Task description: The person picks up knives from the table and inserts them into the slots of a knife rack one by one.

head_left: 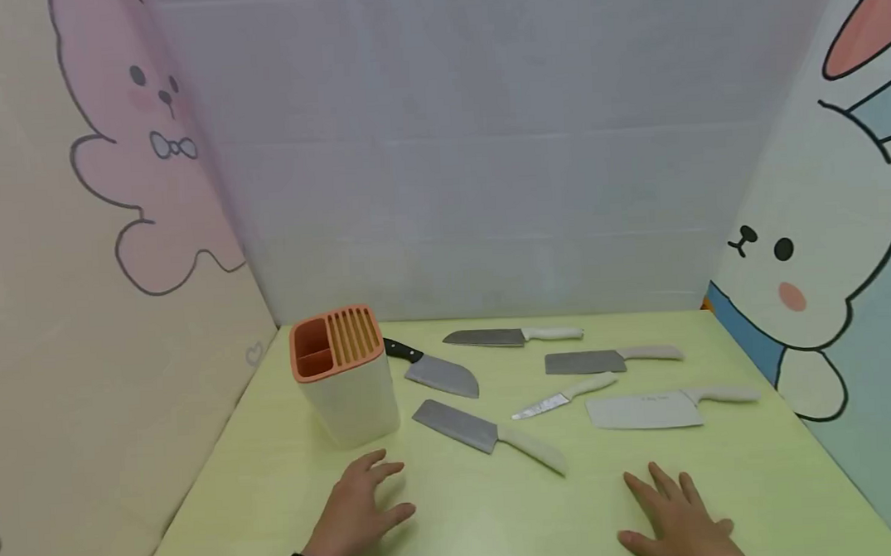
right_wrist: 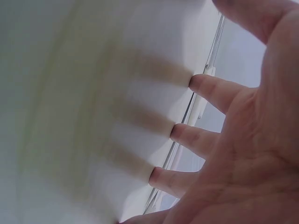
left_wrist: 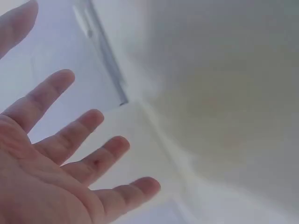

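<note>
My left hand (head_left: 358, 507) rests flat on the yellow-green table (head_left: 471, 526), fingers spread, just in front of a white knife block (head_left: 345, 374) with an orange slotted top. My right hand (head_left: 676, 517) lies flat at the front right, fingers straight. Neither hand holds anything. Several knives lie behind the hands: a cleaver with a pale handle (head_left: 490, 435) nearest the left hand, a black-handled cleaver (head_left: 435, 370), a small paring knife (head_left: 563, 397), a wide white cleaver (head_left: 668, 407) and two more at the back. The left wrist view shows spread fingers (left_wrist: 70, 140); the right wrist view shows fingertips (right_wrist: 196, 135) on the surface.
Cartoon rabbit panels wall in the left (head_left: 115, 243) and right (head_left: 825, 253) sides, with a plain pale panel (head_left: 469, 144) at the back. Bare table surface lies between and in front of the hands.
</note>
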A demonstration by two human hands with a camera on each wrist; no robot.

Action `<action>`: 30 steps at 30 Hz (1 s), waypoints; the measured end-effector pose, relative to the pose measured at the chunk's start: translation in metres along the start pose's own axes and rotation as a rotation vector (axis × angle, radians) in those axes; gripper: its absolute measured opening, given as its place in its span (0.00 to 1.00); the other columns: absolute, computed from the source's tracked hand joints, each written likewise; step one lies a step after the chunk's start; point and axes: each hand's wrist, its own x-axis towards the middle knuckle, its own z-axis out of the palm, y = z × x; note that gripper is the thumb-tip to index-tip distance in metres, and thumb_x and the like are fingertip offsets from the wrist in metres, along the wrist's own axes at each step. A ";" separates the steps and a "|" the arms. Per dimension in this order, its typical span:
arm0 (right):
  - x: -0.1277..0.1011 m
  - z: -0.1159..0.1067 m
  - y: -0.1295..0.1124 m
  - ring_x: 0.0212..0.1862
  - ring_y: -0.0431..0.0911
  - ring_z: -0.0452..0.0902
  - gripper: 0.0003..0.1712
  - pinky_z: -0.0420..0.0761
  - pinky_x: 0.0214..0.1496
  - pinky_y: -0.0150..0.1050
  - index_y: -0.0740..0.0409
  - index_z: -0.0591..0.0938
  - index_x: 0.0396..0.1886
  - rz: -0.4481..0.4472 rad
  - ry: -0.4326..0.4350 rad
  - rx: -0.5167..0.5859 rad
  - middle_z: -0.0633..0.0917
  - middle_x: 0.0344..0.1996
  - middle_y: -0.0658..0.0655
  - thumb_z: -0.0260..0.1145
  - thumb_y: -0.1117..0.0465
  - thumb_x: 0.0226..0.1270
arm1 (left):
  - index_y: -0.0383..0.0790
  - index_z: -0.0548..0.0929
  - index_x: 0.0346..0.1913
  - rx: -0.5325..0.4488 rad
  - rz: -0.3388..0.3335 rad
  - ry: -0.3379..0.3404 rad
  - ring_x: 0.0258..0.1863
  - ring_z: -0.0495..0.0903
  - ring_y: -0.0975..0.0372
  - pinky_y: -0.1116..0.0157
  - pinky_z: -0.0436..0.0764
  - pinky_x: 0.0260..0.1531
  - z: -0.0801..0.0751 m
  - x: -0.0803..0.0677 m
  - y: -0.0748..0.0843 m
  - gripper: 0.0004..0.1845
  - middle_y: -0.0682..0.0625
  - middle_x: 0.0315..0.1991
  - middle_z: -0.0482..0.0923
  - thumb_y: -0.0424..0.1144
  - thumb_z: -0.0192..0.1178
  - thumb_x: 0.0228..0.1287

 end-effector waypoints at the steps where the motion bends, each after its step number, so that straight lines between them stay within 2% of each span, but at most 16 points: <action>1: 0.000 0.000 0.000 0.64 0.84 0.42 0.55 0.50 0.31 0.87 0.54 0.66 0.70 -0.003 0.005 0.000 0.58 0.69 0.73 0.59 0.24 0.50 | 0.47 0.82 0.55 -0.010 0.008 0.030 0.63 0.68 0.47 0.44 0.72 0.55 -0.007 -0.001 0.003 0.31 0.44 0.63 0.70 0.57 0.72 0.47; 4: 0.000 -0.001 0.000 0.63 0.84 0.42 0.55 0.50 0.30 0.86 0.54 0.67 0.70 -0.008 0.013 -0.004 0.58 0.69 0.74 0.59 0.24 0.50 | 0.49 0.83 0.54 -0.062 0.063 0.134 0.61 0.71 0.51 0.49 0.75 0.53 -0.032 -0.005 0.015 0.28 0.47 0.62 0.72 0.51 0.74 0.48; 6: -0.001 -0.002 -0.001 0.63 0.84 0.42 0.56 0.50 0.31 0.86 0.55 0.67 0.70 -0.004 0.009 -0.005 0.59 0.69 0.73 0.60 0.24 0.49 | 0.49 0.83 0.53 -0.090 0.147 0.224 0.59 0.74 0.55 0.52 0.78 0.51 -0.050 -0.007 0.025 0.26 0.49 0.60 0.74 0.48 0.74 0.48; 9: -0.001 -0.002 -0.001 0.63 0.84 0.43 0.55 0.49 0.30 0.87 0.55 0.67 0.70 -0.015 0.016 -0.003 0.59 0.69 0.73 0.60 0.24 0.50 | 0.47 0.83 0.52 -0.089 0.288 0.401 0.55 0.77 0.59 0.55 0.79 0.49 -0.076 -0.007 0.037 0.25 0.52 0.56 0.78 0.43 0.76 0.47; 12: 0.001 -0.002 -0.002 0.63 0.84 0.43 0.55 0.50 0.30 0.86 0.55 0.67 0.70 -0.025 0.026 -0.011 0.59 0.68 0.74 0.59 0.24 0.50 | 0.40 0.82 0.52 -0.056 0.410 0.584 0.50 0.79 0.58 0.66 0.78 0.50 -0.099 0.001 0.043 0.27 0.50 0.51 0.80 0.37 0.76 0.45; 14: 0.001 -0.002 -0.003 0.63 0.84 0.43 0.54 0.49 0.30 0.87 0.55 0.67 0.70 -0.029 0.028 -0.005 0.59 0.68 0.74 0.60 0.25 0.51 | 0.37 0.81 0.53 -0.018 0.453 0.683 0.49 0.79 0.55 0.66 0.77 0.50 -0.112 0.010 0.043 0.29 0.47 0.51 0.80 0.34 0.77 0.43; 16: 0.001 -0.002 -0.004 0.63 0.85 0.42 0.54 0.49 0.30 0.87 0.55 0.67 0.70 -0.028 0.021 0.004 0.59 0.68 0.74 0.60 0.25 0.51 | 0.34 0.78 0.56 0.028 0.463 0.749 0.50 0.77 0.51 0.63 0.77 0.51 -0.122 0.019 0.040 0.33 0.42 0.52 0.78 0.34 0.77 0.41; 19: 0.001 -0.003 -0.003 0.63 0.85 0.41 0.53 0.49 0.31 0.87 0.56 0.67 0.70 -0.029 0.011 0.016 0.58 0.68 0.75 0.61 0.26 0.52 | 0.32 0.74 0.60 0.111 0.419 0.785 0.55 0.72 0.47 0.51 0.79 0.47 -0.132 0.032 0.033 0.41 0.37 0.56 0.73 0.36 0.79 0.39; 22: 0.001 -0.002 -0.001 0.63 0.85 0.41 0.54 0.48 0.31 0.87 0.56 0.66 0.70 -0.023 0.002 0.012 0.58 0.68 0.75 0.61 0.26 0.51 | 0.32 0.71 0.63 0.172 0.358 0.751 0.59 0.68 0.45 0.47 0.79 0.47 -0.134 0.044 0.025 0.46 0.36 0.59 0.69 0.42 0.80 0.38; 26: 0.000 -0.001 0.003 0.63 0.85 0.41 0.56 0.47 0.31 0.87 0.56 0.66 0.70 -0.010 -0.009 0.011 0.58 0.69 0.74 0.60 0.25 0.50 | 0.32 0.71 0.63 0.243 0.310 0.698 0.62 0.65 0.44 0.44 0.74 0.54 -0.129 0.057 0.015 0.49 0.36 0.61 0.68 0.51 0.80 0.36; 30: 0.001 0.000 0.004 0.63 0.85 0.41 0.56 0.47 0.31 0.87 0.56 0.66 0.70 -0.002 -0.023 0.022 0.59 0.68 0.74 0.61 0.25 0.49 | 0.32 0.72 0.63 0.300 0.274 0.695 0.62 0.64 0.42 0.41 0.68 0.57 -0.123 0.065 0.010 0.52 0.36 0.60 0.70 0.55 0.80 0.33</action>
